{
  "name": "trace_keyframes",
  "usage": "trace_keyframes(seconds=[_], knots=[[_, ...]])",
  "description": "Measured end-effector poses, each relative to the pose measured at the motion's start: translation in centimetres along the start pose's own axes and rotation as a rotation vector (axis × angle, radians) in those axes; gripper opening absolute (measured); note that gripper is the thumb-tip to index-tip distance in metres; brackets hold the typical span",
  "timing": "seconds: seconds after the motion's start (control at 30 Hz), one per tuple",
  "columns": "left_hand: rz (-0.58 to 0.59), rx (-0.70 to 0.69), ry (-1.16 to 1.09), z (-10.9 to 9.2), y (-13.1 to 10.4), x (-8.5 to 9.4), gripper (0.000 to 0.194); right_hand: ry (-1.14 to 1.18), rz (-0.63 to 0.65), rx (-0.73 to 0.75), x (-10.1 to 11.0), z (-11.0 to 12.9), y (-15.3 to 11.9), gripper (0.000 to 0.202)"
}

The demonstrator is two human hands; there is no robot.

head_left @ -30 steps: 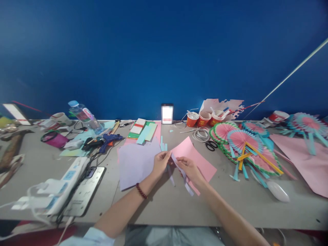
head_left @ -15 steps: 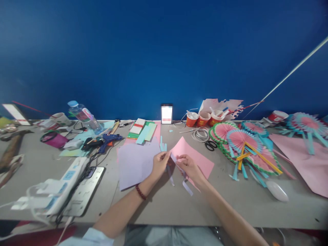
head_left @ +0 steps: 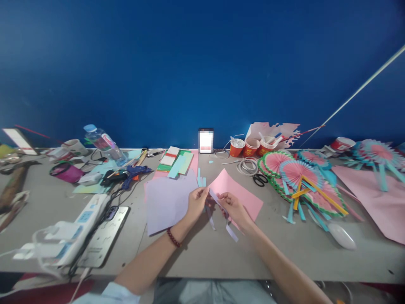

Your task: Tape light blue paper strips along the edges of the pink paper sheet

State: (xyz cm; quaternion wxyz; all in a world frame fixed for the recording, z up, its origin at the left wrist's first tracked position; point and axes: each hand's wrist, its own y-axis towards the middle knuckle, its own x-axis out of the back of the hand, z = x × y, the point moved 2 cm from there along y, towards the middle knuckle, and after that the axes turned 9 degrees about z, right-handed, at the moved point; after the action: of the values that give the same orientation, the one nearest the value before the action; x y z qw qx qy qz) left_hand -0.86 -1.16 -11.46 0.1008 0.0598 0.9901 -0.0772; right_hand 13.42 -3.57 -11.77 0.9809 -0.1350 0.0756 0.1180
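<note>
Blue wall [head_left: 158, 76] rises behind the grey table [head_left: 268, 261], beyond the pink sheet [head_left: 248, 200]. Right of that sheet lie overlapping paper fans [head_left: 302, 173]; left of it, a lilac sheet [head_left: 171, 202]. Red paper cups [head_left: 252, 147] stand beyond it, and scissors [head_left: 260, 180] lie just beside its right side. The right hand [head_left: 232, 206] covers part of it. At its left edge, the lilac strip [head_left: 215, 195] slants between both hands. The left hand [head_left: 198, 201] pinches the strip's upper end; the right hand's fingers close on it lower down.
</note>
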Motion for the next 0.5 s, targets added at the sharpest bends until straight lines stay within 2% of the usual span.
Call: trace_keyframes(seconds=[0.5], knots=[[-0.014, 0.003, 0.024, 0.31, 0.06, 0.24, 0.037, -0.041, -0.045, -0.016, -0.04, -0.72, 0.43, 0.036]])
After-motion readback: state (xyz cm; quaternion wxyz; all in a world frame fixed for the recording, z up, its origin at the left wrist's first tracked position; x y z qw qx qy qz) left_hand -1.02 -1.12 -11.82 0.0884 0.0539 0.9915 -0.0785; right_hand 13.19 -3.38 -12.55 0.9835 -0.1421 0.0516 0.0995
